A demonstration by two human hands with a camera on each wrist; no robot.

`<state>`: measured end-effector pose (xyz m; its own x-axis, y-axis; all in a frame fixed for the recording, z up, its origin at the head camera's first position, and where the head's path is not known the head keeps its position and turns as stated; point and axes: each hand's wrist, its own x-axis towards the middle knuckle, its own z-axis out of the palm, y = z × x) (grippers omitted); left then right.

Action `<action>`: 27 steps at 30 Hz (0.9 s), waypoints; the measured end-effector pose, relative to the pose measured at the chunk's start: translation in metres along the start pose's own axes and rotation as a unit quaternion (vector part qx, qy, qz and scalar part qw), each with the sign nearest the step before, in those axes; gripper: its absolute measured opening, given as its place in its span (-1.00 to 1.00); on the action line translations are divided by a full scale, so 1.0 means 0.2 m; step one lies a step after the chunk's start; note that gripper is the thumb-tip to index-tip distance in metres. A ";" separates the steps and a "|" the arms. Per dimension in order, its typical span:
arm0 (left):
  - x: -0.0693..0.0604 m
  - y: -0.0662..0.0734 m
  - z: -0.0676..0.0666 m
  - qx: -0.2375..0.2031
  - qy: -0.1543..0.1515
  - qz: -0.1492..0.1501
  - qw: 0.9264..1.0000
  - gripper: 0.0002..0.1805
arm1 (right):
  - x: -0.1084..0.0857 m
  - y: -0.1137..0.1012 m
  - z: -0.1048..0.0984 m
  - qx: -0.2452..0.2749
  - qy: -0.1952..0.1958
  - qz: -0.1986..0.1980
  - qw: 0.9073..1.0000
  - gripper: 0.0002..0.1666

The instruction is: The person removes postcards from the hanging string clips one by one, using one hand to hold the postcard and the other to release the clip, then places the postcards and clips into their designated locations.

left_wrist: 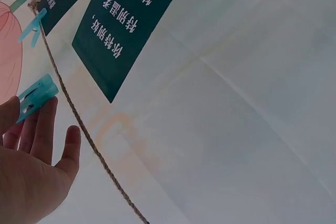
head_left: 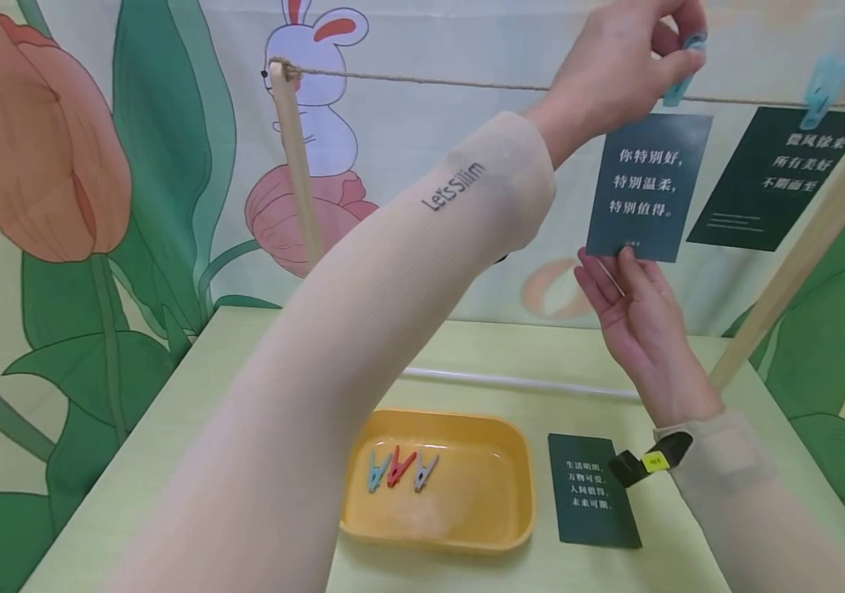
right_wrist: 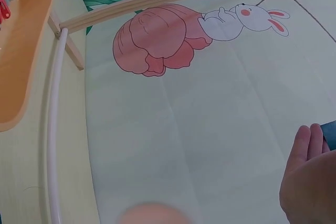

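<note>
My left hand (head_left: 608, 74) reaches up to the twine (head_left: 422, 81) and pinches a light blue clothespin (left_wrist: 38, 97) between thumb and fingers. In the left wrist view the clothespin stands apart from the twine and card. My right hand (head_left: 645, 333) holds the bottom edge of a dark teal card (head_left: 648, 189) with white Chinese writing, thumb in front. The card's top lies just below the twine. To its right, a second dark card (head_left: 771, 206) hangs tilted from the twine by another light blue clothespin (head_left: 826, 91).
A yellow tray (head_left: 478, 527) on the pale table holds a blue, a red and a grey clothespin (head_left: 425, 473). Beside it lies another dark card (head_left: 591, 494). Wooden posts (head_left: 295, 156) carry the twine, and a white bar (head_left: 519, 382) runs low behind the tray.
</note>
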<state>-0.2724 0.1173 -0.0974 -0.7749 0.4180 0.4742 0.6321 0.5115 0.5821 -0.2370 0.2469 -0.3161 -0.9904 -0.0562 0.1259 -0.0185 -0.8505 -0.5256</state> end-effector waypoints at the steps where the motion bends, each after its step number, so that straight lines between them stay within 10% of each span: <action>1: 0.00 0.00 0.00 0.009 -0.003 0.008 1.000 -0.68 | 0.00 0.00 0.00 0.001 0.000 0.002 1.000 -0.52; 13: -0.11 -0.03 -0.06 0.103 -0.011 0.062 0.993 -0.73 | -0.05 0.02 -0.04 -0.028 0.007 0.025 0.999 -0.44; 27: -0.30 -0.20 -0.16 0.094 -0.024 0.028 0.995 -0.89 | -0.15 0.04 -0.08 -0.057 0.020 0.047 0.997 -0.46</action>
<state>-0.2518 0.0484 -0.1278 -0.7404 0.4822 0.4683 0.6666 0.6161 0.4195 -0.2091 0.2503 -0.3363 -0.9930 -0.1111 0.0391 0.0625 -0.7778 -0.6253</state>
